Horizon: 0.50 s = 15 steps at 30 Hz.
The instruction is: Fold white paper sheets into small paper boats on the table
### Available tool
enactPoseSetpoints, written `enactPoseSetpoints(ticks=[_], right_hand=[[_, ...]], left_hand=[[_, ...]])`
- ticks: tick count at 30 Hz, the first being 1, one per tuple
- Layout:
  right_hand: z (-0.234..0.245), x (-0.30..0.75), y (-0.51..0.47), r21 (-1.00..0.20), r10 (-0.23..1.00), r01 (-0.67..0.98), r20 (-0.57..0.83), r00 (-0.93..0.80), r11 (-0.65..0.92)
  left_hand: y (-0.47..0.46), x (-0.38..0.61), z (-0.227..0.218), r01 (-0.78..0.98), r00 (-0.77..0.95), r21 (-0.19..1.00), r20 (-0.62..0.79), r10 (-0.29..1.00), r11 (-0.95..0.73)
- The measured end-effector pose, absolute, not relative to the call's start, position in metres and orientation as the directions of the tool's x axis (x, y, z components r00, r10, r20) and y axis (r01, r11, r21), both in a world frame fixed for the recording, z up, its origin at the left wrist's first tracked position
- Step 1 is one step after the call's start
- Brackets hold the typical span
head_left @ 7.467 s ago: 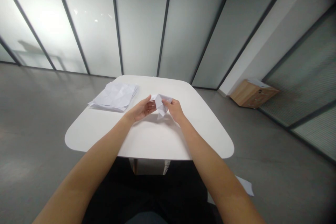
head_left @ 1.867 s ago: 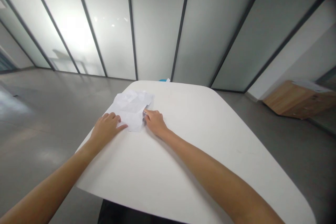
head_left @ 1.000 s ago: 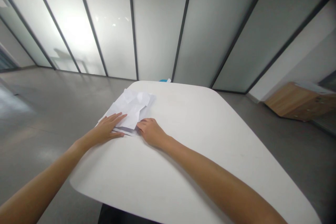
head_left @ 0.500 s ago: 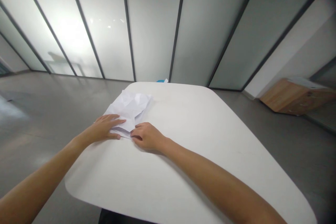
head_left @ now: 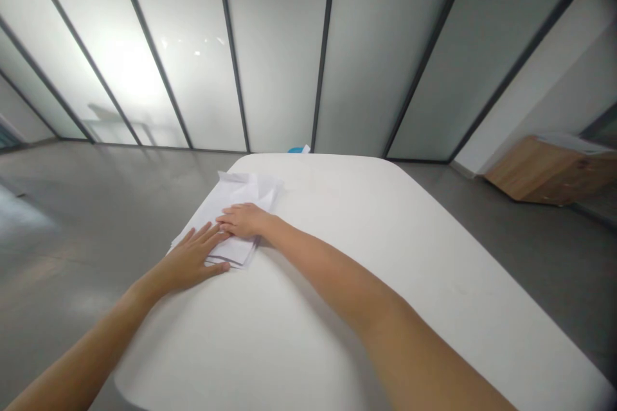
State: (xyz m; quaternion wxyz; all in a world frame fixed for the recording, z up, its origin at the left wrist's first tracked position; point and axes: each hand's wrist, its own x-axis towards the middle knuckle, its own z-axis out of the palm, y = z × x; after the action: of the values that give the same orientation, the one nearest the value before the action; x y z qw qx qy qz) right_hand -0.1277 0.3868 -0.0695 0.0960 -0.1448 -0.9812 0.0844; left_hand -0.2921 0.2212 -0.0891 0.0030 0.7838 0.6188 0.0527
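Observation:
Several creased sheets of white paper [head_left: 241, 189] lie in a loose stack along the left edge of the white table [head_left: 347, 237]. My left hand [head_left: 195, 257] rests flat on the near left part of the stack, fingers spread and thumb out by the near edge. Just beyond it, my right hand [head_left: 243, 219] lies palm down across the middle of the papers, its fingers stretched to the left. The fingertips of both hands meet or overlap. What is under the palms is hidden.
Behind the table's far edge a blue object [head_left: 295, 149] with something white in it peeks out. A frosted glass partition [head_left: 274, 51] with dark frames stands beyond. To the right on the floor is a wooden cabinet [head_left: 544, 170].
My right hand has moved from the papers' near right edge up and left onto the top, and its fingers have straightened. The papers lie flatter. My left hand has spread its fingers more.

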Motion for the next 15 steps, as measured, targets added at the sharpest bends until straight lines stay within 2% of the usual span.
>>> enactPoseSetpoints(ticks=[2,8,11,15], right_hand=[[-0.082,-0.12,0.417,-0.202,0.413,0.395,0.052,-0.909,0.896],[-0.092,-0.086,0.498,-0.243,0.641,0.623,-0.004,-0.767,0.744],[-0.091,-0.083,0.517,-0.214,0.683,0.668,-0.005,-0.731,0.713],[-0.09,-0.089,0.523,-0.169,0.664,0.644,0.129,-0.736,0.746]], left_hand=[[0.223,-0.295,-0.094,0.97,0.23,0.06,0.075,0.97,-0.234],[0.234,-0.299,-0.097,0.968,0.243,0.045,0.052,0.969,-0.246],[0.236,-0.3,-0.095,0.97,0.238,0.034,0.054,0.97,-0.24],[0.24,-0.305,-0.089,0.962,0.27,0.008,0.082,0.959,-0.271]])
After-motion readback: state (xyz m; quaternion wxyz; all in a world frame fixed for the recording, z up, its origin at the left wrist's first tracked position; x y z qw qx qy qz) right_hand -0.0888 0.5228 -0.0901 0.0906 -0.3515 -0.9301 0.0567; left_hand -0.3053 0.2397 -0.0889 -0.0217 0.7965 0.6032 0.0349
